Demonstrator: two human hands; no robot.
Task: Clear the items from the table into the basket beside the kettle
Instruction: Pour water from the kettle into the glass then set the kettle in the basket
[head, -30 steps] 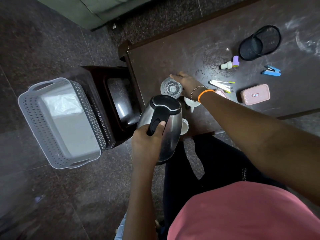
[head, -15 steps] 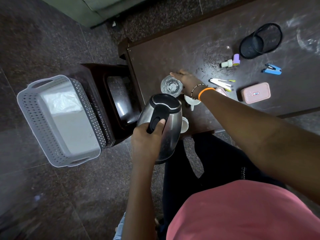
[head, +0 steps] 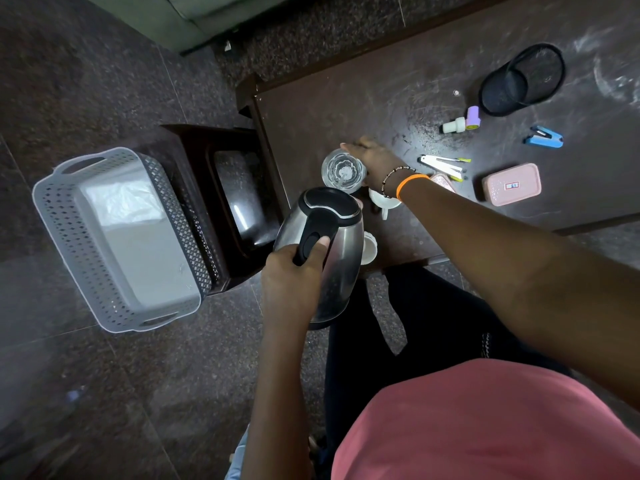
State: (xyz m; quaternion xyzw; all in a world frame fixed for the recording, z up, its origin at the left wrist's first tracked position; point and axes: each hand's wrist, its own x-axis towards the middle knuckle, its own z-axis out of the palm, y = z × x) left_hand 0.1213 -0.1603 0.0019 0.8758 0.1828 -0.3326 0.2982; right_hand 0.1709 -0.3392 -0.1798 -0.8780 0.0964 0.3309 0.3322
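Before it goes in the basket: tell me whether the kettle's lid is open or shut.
Shut. The black lid sits flat on the steel kettle, no gap at its rim; the left hand grips the handle.

One head-worn wide-angle view looks steeply down from above the person's chest. It faces the table (head: pixel 363 98) at far right and the floor at left, where the basket (head: pixel 114 237) sits. The forearms fill the near right, close to the lens.
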